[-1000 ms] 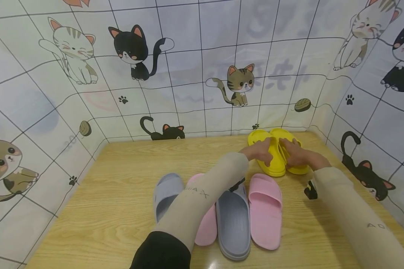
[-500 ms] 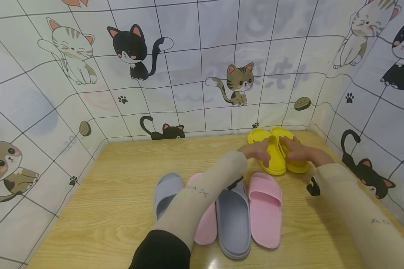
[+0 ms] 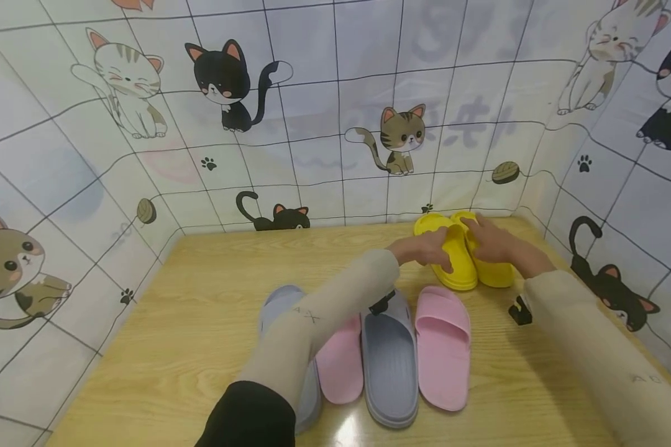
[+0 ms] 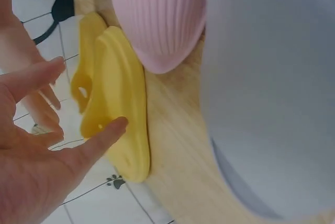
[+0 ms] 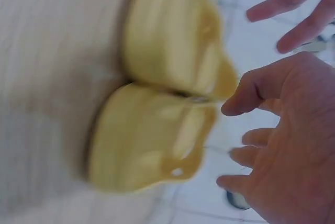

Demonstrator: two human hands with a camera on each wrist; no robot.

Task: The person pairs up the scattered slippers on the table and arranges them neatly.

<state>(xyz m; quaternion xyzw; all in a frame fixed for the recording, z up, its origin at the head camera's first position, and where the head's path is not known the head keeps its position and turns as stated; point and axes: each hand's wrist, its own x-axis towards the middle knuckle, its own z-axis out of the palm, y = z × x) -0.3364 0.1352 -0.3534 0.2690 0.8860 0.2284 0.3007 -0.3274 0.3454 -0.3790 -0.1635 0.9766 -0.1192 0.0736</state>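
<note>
A pair of yellow slippers (image 3: 463, 270) stands side by side at the back right of the wooden surface. Over the left slipper hovers my left hand (image 3: 425, 247), its fingers spread; the left wrist view shows the thumb and a finger extended near the slipper (image 4: 133, 88) without gripping it. My right hand (image 3: 492, 241) is above the right slipper, and in the right wrist view its loosely bent fingers hold nothing and sit apart from the yellow pair (image 5: 146, 135). Both hands partly hide the slippers in the head view.
Nearer to me, grey slippers (image 3: 390, 375) and pink slippers (image 3: 443, 360) stand alternately in a row. My left forearm covers part of the left ones. A cat-patterned tile-print sheet (image 3: 313, 112) lines the back and sides of the wooden surface (image 3: 201, 323).
My right hand has lifted slightly off the right yellow slipper. The left forearm has shifted a little to the left. The yellow slippers have stayed put.
</note>
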